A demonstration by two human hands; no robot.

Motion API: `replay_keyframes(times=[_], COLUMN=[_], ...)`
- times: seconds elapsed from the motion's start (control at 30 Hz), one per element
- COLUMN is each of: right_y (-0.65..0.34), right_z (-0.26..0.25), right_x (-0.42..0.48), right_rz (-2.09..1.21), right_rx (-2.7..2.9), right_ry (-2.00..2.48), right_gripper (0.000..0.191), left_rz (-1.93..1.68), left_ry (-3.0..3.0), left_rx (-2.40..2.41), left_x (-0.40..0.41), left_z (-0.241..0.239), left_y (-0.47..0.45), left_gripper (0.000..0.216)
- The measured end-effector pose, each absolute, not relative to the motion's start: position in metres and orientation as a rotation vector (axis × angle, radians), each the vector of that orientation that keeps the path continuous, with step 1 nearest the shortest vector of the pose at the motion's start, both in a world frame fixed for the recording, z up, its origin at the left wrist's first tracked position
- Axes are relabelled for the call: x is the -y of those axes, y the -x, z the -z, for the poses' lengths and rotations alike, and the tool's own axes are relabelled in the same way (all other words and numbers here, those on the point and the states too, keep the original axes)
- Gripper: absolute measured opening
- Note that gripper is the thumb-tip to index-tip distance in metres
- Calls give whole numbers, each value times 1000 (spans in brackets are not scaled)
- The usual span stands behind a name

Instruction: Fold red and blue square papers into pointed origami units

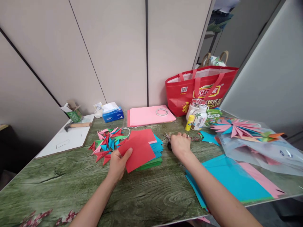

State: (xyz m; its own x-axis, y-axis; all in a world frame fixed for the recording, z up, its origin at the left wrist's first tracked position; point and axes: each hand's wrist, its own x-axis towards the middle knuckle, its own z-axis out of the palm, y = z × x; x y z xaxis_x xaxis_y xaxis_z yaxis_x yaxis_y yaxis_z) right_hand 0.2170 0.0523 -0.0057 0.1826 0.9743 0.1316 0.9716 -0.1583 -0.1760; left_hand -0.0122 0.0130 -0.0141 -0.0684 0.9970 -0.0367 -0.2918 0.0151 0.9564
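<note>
My left hand point(119, 162) grips a red square sheet of paper point(141, 154), its thumb pressed on the face. Behind that sheet lies a stack of square papers in red, blue point(157, 148) and green point(151, 163). My right hand point(181, 144) rests low over the table with its fingers curled down around a pair of scissors point(167, 136); only the metal tips and a dark part show, the rest being hidden under the hand. Left of the stack sits a pile of folded paper points point(107, 143) in red, pink, blue and green, around a pale ring point(126, 133).
Pink sheets point(144, 116) with a ring point(161, 112) lie at the back. A glue stick point(189, 123), white bottle point(200, 117) and red bag point(175, 94) stand right. Blue paper point(227, 176) lies near the front edge. A hammer point(79, 125) and tissue pack point(113, 114) are left.
</note>
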Motion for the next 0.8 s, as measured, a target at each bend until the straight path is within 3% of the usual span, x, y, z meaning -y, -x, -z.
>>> replay_keyframes(times=[0.07,0.17,0.27,0.53,0.7,0.8], right_y=[-217,-212,-200,-174,-166,-163], right_z=[3,0,-1,24,31,30], right_x=[-52,-48,-41,-42,-40,-36], right_rz=[-159,-702,-1080,-1138,-1239,-1258], right_rx=[1902,1893,1902,1542,1371,1338], right_ry=[1832,1050,664,754,861,871], right_gripper=[14,20,27,13,23,32], left_rz=[-1371,-1385,-1347,-1126,-1142,-1168], left_ry=[-928,-918,-904,-997,-1120,-1119], left_rx=[-1055,-1076,-1090,-795,-780,-990], left_x=[-14,-14,-14,-10,-8,-8], left_z=[14,13,12,0,0,6], left_y=[12,12,11,7,5,4], left_gripper=[29,30,32,52,57,47])
